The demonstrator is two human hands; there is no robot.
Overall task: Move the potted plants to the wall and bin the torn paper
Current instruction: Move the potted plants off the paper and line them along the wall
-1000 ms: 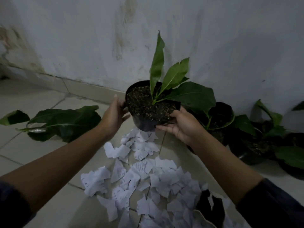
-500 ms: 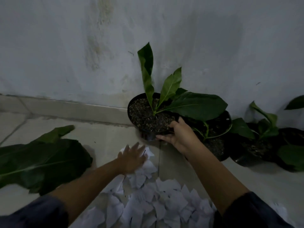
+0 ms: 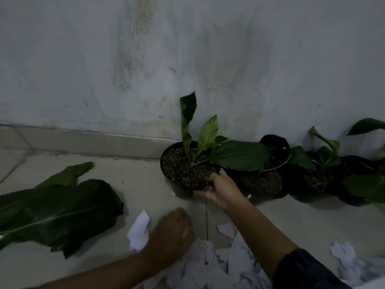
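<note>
- Two hands are at different jobs: the right hand (image 3: 221, 187) grips the near rim and side of the black pot (image 3: 185, 184), thumb over the soil edge and fingers curled round the wall below, which looks like a hold for settling the pot square on the floor (image 3: 135, 184).
- The pot sits just beside the skirting of the wall (image 3: 187, 59), at the left end of a row of other potted plants (image 3: 270, 176) that stand close along the same wall; it appears placed there to carry the line on.
- Its plant (image 3: 208, 147) stands upright, one broad leaf lying over the neighbouring pot.
- The left hand (image 3: 173, 232) is low over the torn paper (image 3: 208, 265), fingers curled under. It is blurred, so I cannot tell whether it has hold of scraps or is only closing on them.
- The paper lies scattered on the floor in front of the pots, nearest the person; no bin is in view.
- A large-leaved plant (image 3: 56, 209) lies at the left, well apart from the wall row; its pot is not visible, and it probably needs moving next.
</note>
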